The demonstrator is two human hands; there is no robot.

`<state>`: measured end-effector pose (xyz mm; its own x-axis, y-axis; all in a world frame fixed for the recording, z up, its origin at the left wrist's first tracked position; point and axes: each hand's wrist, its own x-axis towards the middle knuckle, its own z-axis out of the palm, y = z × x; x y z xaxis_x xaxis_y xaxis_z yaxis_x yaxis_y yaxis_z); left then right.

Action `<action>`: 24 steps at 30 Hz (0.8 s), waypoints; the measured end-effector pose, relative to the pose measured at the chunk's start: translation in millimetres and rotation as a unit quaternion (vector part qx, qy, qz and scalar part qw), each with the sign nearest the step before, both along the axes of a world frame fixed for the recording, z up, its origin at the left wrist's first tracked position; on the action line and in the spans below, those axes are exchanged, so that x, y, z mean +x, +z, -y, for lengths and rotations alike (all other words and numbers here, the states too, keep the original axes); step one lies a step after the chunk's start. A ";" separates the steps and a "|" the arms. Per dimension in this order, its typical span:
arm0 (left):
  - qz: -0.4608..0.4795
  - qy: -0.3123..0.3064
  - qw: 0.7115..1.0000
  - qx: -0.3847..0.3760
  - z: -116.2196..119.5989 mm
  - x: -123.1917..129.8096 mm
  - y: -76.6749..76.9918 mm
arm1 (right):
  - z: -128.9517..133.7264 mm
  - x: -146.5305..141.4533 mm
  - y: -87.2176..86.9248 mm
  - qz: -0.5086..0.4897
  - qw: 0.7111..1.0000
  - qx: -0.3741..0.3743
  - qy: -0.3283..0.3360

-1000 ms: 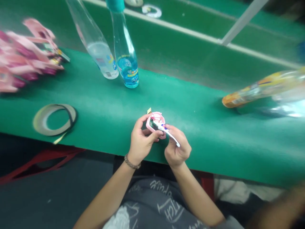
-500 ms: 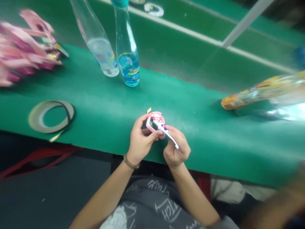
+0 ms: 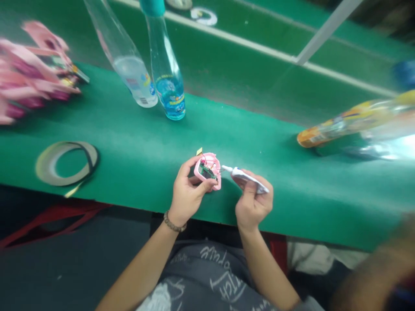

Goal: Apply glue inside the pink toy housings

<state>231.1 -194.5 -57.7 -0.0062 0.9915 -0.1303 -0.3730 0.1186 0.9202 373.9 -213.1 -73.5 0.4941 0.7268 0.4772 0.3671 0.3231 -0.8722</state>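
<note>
Bench point(image 3: 129, 164): tape roll point(image 3: 41, 166) left | standing bottles point(image 3: 170, 99) behind | plastic housing point(image 3: 207, 170) centre | lying bottle point(image 3: 340, 127) right | frame pile point(image 3: 39, 73) far left

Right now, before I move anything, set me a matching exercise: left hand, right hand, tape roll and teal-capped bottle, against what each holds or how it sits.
1 left hand
2 right hand
3 tape roll
4 teal-capped bottle

A standing upright on the green mat
B holding a white squeeze tube
C lying flat on the green mat
D holding a pink casing with a circuit board

1-D, 2-B, 3-C, 4-A

green workbench point(image 3: 308, 203), dark grey floor point(image 3: 65, 268), red frame point(image 3: 52, 226)
</note>
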 end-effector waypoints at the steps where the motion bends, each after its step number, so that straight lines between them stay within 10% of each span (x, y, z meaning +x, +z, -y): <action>1: 0.000 -0.001 1.000 -0.001 -0.1 -0.2 0.1 | 0.6 2.7 -0.1 -0.031 0.999 -0.017 0.005; 24: -0.005 0.020 1.000 -0.006 -1.9 4.4 5.4 | 15.3 7.1 1.6 0.078 0.995 0.007 0.056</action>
